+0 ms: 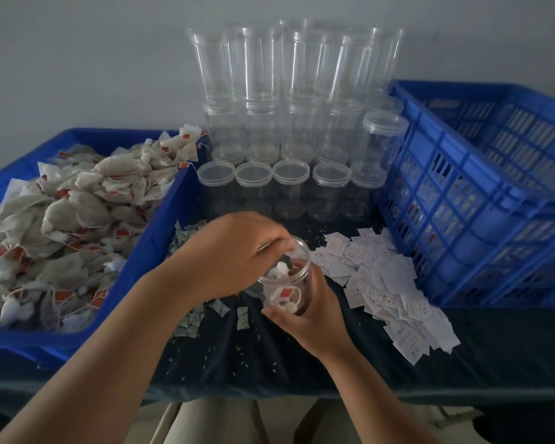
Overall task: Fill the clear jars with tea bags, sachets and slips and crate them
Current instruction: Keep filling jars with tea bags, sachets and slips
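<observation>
My right hand (305,315) grips a clear open jar (297,285) tilted toward me over the dark table; tea bags with red tags lie inside it. My left hand (234,251) hovers at the jar's mouth, fingers curled at the rim; what they pinch is blurred. A heap of tea bags (68,225) fills the blue tray (161,225) at the left. Small grey-green sachets (189,318) are scattered under my left forearm. White paper slips (388,283) lie in a pile to the right of the jar.
Stacks of empty lidded clear jars (289,177) stand at the back centre, two or three high. Blue slatted crates (481,193), stacked, occupy the right side of the table. A pale wall rises behind. The table's front edge is near my body.
</observation>
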`<state>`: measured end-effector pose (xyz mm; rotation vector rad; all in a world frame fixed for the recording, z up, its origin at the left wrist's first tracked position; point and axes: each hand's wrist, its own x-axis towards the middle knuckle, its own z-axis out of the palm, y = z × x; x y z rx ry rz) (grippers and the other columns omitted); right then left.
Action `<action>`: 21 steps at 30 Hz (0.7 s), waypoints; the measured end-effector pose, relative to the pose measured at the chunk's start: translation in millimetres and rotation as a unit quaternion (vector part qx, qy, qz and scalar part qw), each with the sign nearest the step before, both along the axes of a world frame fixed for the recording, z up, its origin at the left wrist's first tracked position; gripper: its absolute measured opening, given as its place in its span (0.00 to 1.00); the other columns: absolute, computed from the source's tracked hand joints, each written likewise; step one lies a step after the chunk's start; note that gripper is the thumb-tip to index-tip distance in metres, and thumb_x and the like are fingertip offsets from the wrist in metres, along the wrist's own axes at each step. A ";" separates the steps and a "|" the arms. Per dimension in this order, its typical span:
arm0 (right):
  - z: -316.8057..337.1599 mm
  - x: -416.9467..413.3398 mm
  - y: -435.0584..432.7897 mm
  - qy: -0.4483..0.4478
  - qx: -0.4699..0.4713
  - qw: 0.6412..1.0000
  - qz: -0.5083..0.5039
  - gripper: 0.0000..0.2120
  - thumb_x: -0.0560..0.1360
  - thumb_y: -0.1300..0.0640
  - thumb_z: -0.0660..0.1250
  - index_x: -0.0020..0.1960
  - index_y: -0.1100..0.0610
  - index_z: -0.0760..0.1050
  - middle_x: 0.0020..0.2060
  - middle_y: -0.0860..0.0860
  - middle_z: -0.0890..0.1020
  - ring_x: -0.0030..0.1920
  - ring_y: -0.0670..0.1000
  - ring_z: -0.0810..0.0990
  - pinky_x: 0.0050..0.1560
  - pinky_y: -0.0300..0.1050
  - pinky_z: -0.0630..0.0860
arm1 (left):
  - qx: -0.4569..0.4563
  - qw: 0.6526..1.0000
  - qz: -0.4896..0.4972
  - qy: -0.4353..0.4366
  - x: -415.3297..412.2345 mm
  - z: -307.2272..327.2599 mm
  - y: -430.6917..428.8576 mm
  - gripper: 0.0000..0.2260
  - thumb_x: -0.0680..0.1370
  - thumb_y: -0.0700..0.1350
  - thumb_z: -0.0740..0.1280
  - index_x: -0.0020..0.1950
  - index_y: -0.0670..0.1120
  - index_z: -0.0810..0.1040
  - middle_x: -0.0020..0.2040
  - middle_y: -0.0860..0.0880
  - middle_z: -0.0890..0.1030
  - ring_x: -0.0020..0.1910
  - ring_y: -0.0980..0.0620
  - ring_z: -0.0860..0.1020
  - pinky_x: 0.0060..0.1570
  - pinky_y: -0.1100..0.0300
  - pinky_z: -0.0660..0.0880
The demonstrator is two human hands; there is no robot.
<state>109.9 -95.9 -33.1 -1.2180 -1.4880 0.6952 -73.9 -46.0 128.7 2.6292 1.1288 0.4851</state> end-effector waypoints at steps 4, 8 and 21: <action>-3.5 4.1 -1.3 -0.011 0.000 1.000 -0.002 0.32 0.69 0.30 0.79 0.66 0.39 0.72 0.54 0.45 0.85 0.50 0.51 0.87 0.47 0.55 0.86 | -0.118 0.984 -0.021 0.130 7.3 -11.3 -12.5 0.32 0.84 0.67 0.45 0.50 0.51 0.84 0.44 0.51 0.82 0.42 0.54 0.82 0.50 0.51 0.81; -4.3 6.5 -0.4 -0.020 0.008 1.000 0.005 0.34 0.68 0.30 0.80 0.69 0.37 0.71 0.60 0.42 0.84 0.58 0.48 0.85 0.54 0.48 0.85 | -0.090 0.995 0.040 -0.008 -15.1 4.6 -10.8 0.28 0.82 0.68 0.48 0.57 0.56 0.85 0.51 0.58 0.84 0.50 0.60 0.83 0.50 0.59 0.80; -5.8 2.3 -0.5 -0.040 -0.011 0.999 0.011 0.38 0.65 0.24 0.77 0.69 0.36 0.72 0.61 0.38 0.84 0.58 0.42 0.86 0.52 0.45 0.84 | -0.238 0.882 0.332 0.234 -191.0 -39.0 73.2 0.26 0.82 0.43 0.71 0.78 0.58 0.71 0.65 0.50 0.81 0.58 0.47 0.81 0.59 0.46 0.82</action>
